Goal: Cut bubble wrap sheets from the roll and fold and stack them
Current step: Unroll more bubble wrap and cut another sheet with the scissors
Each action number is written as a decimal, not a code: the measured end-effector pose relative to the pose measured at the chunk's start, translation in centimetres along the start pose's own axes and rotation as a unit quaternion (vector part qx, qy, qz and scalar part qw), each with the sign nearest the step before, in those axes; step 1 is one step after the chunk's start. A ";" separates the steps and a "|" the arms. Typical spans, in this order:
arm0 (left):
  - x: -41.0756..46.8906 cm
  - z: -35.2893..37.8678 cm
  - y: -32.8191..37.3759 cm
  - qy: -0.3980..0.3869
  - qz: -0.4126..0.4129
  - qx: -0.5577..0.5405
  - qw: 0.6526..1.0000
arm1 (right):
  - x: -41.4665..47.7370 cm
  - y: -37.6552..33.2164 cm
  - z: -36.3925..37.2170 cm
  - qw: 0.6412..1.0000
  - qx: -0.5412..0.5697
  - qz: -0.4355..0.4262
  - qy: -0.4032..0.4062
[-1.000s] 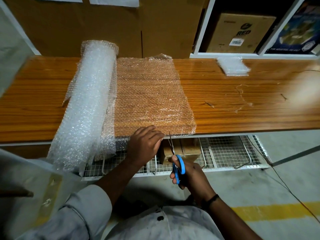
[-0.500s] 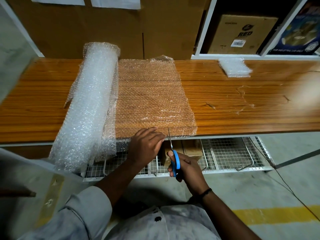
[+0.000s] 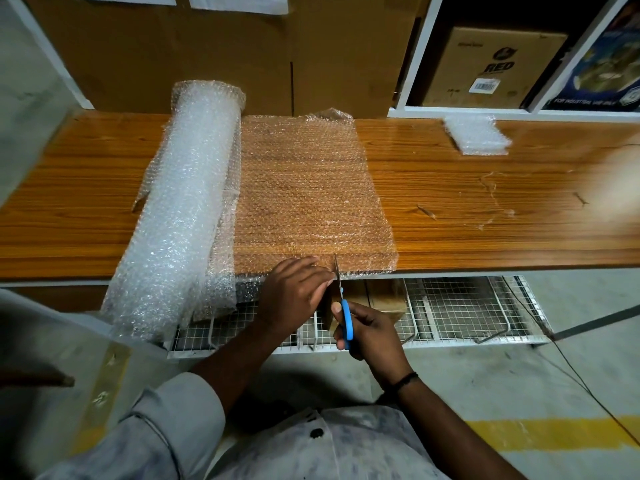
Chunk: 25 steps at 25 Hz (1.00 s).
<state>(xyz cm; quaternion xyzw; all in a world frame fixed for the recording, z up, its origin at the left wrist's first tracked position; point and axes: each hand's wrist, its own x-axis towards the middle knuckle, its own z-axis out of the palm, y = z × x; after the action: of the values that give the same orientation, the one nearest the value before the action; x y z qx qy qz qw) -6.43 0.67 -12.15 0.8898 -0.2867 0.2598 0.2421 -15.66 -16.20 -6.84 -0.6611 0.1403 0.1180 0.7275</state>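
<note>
Wood-grain surface is running left to right in front of me, with a brown cardboard panel standing behind it.

Cutting step, just starting. Bubble wrap roll is lying front to back on the left, near end overhanging the edge. The unrolled sheet is lying flat to its right, not yet cut off.

My right hand is gripping the blue-handled scissors, fingers curled round the handles. Blades are pointing away from me, tips just entering the sheet's near edge. My left hand is lying on that edge with fingers fairly straight, pressing it down right beside the blades. Thumb is hidden, so I'm not claiming a pinch.

Next move, my read: I'm needing one straight run of snips front to back, with the left hand walking ahead to hold the film taut. I'm expecting thin film to bunch in the blades if tension drops. Left fingertips are sitting very close to the cut line.

- Folded bubble wrap stack is sitting back right, well apart from the cut.
- Thin plastic scraps are lying right of the sheet, off the cut path.
- Wire mesh shelf is running below, with a wooden block sitting on it.

Nothing is blocking the line. The sheet's far edge is crumpling against the cardboard and may snag the last snip.
</note>
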 end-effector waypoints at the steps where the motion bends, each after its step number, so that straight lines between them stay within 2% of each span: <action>1: 0.0 0.1 0.0 -0.002 0.001 0.000 1.000 | -0.1 -0.2 0.1 1.000 0.003 -0.001 -0.001; 25: 0.3 -0.5 -1.0 -0.031 0.013 -0.089 0.995 | 1.9 -2.5 1.0 0.998 -0.044 0.021 0.033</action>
<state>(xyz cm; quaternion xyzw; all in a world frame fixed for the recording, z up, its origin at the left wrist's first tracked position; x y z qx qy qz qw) -5.75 1.54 -11.81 0.8689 -0.3271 0.2083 0.3076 -12.91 -15.49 -5.15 -0.6931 0.1726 0.1180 0.6898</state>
